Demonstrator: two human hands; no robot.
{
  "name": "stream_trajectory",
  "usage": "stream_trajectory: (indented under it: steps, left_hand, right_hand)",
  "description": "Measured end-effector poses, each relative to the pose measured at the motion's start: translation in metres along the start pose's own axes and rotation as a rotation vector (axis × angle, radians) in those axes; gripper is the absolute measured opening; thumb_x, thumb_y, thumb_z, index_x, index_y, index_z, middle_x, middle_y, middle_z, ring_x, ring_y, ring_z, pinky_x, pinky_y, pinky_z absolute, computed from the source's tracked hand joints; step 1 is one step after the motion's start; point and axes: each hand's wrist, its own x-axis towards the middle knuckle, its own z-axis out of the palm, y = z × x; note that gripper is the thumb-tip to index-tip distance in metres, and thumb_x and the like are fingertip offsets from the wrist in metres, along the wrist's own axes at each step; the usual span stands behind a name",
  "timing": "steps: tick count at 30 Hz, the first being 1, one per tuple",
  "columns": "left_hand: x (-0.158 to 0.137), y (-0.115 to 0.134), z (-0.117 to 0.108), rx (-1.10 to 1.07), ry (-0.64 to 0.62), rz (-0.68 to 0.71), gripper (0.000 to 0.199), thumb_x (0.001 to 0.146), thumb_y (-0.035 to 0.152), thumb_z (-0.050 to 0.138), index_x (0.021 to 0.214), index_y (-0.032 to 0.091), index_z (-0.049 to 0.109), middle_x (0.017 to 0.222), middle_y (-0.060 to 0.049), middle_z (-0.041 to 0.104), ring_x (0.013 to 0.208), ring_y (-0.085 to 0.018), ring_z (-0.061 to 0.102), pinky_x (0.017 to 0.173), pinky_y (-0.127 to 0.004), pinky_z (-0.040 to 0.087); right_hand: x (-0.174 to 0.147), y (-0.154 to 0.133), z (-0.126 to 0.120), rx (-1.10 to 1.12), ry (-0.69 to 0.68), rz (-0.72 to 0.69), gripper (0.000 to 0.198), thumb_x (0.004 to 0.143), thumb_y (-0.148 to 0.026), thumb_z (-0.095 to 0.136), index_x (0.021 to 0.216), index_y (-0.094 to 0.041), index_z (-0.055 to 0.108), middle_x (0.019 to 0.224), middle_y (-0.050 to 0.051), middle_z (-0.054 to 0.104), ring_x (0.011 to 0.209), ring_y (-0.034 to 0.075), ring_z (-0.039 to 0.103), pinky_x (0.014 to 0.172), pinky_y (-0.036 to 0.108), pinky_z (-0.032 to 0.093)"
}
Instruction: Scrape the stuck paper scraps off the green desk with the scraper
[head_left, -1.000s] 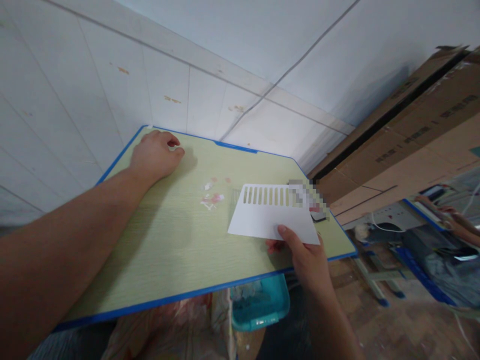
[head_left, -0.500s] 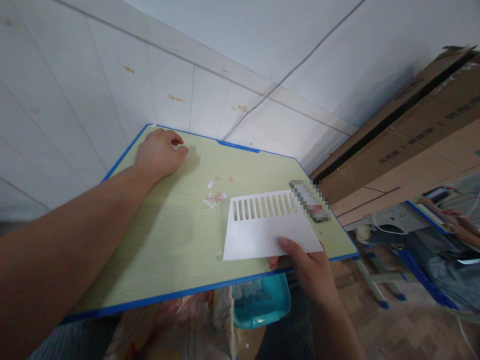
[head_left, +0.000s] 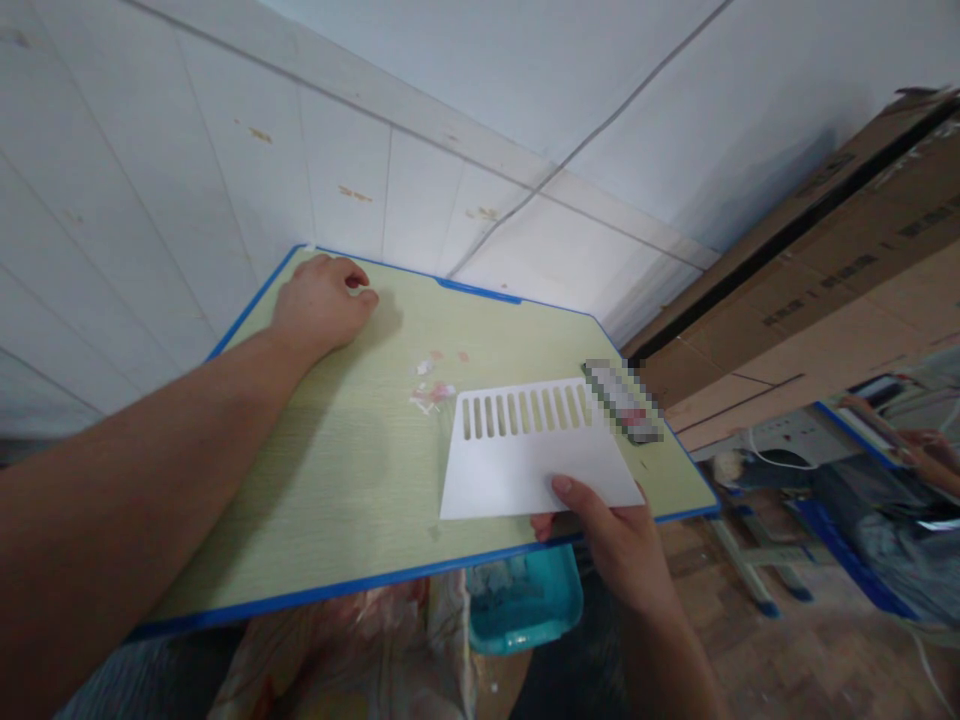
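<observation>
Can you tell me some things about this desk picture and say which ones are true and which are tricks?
1. The right hand holds a white plastic scraper with a row of slots. True.
2. The left hand holds a pair of scissors. False: it rests on the far corner of the green desk, curled, with nothing visible in it.
3. Small pink and white scraps lie on the desk just beyond the scraper. True.
4. The scraper is bright red. False: it is white.
5. A teal box shows below the near edge of the desk. True.
6. The cardboard boxes sit on top of the desk. False: they stand beside it, to the right.
</observation>
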Motion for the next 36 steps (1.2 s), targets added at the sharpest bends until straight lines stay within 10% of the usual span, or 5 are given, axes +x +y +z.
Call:
stream_trajectory:
  steps: [16,25,36]
  left_hand:
    - [0.003,-0.002,0.003,0.02,0.011,0.004,0.047,0.118,0.034,0.061,0.15,0.01,0.087,0.163,-0.023,0.082,0.147,-0.038,0.071,0.134,-0.054,0.056]
    - [0.008,-0.011,0.01,-0.049,0.031,-0.022,0.048,0.105,0.047,0.068,0.143,0.027,0.089,0.163,-0.016,0.083,0.161,-0.044,0.07,0.139,-0.057,0.054]
    - [0.008,-0.013,0.009,-0.085,0.024,-0.017,0.053,0.099,0.058,0.071,0.139,0.028,0.088,0.164,-0.017,0.082,0.163,-0.047,0.068,0.139,-0.06,0.051]
  right_hand:
    - [-0.006,-0.004,0.009,0.04,-0.034,0.02,0.051,0.112,-0.055,0.096,0.072,-0.024,0.092,0.068,0.008,0.086,0.066,0.029,0.085,0.072,0.04,0.077]
    - [0.033,0.019,-0.004,0.187,0.662,-0.121,0.035,0.09,-0.049,0.108,0.101,-0.022,0.09,0.082,0.004,0.09,0.06,0.024,0.079,0.057,0.036,0.069]
    - [0.043,0.034,-0.015,-0.003,0.52,-0.043,0.039,0.1,-0.06,0.102,0.099,-0.023,0.094,0.084,0.012,0.095,0.066,0.033,0.087,0.069,0.046,0.076]
